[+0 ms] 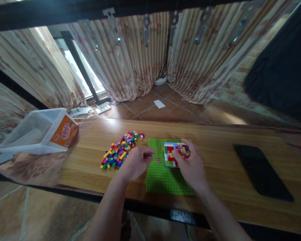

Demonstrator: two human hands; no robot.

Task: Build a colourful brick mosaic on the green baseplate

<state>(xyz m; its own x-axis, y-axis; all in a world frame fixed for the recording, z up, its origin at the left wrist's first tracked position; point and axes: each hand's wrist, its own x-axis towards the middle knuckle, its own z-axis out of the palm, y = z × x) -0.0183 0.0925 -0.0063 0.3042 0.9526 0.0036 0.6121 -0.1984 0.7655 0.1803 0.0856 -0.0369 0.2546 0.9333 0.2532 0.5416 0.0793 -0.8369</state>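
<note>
A green studded baseplate lies on the wooden table. On its upper part sits a flat rectangular build of toy bricks, with a white and light-blue border and a mostly red, multicoloured top. My right hand grips this build, thumb on its top and fingers round its far right side, covering part of it. Over the plate's left edge is my left hand, fingertips pinched; whatever is between them is hidden. A small pink brick rests on the plate between the two hands. Left of my left hand spreads a pile of loose coloured bricks.
A black phone-like slab lies on the right of the table. At the far left stands a clear plastic box with an orange label. Patterned curtains hang beyond the table, and papers lie on the tiled floor.
</note>
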